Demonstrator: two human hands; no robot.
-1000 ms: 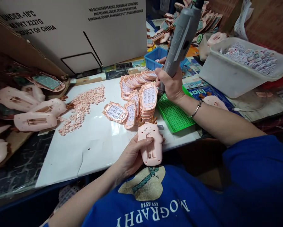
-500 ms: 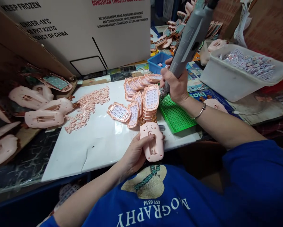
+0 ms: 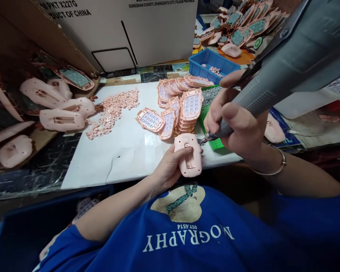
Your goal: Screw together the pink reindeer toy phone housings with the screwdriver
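Note:
My left hand (image 3: 171, 164) grips a pink plastic toy phone casing (image 3: 193, 166) at the table's front edge, its back with the battery slot and screw holes facing up. The thumb lies across the battery slot. In my right hand (image 3: 238, 121) is a grey electric screwdriver (image 3: 283, 71), held aslant with its tip close to the casing's upper right side. Whether the tip touches the casing I cannot tell. Just behind stand stacked pink keypad panels (image 3: 191, 104). A green perforated basket (image 3: 216, 143) with small metal screws (image 3: 211, 94) is partly hidden by my right hand.
Small pink pieces (image 3: 113, 109) lie spread over the white board (image 3: 87, 166). Pink casings (image 3: 62, 119) fill an open carton at left. Behind are a white box (image 3: 164, 34), a blue bin (image 3: 206, 68) and heaped toy parts (image 3: 238, 30). A whitish tub (image 3: 297, 100) stands at right.
My right hand has brought the screwdriver down and nearer, from over the green basket to beside the casing. My left hand still holds the casing. The view has shifted slightly.

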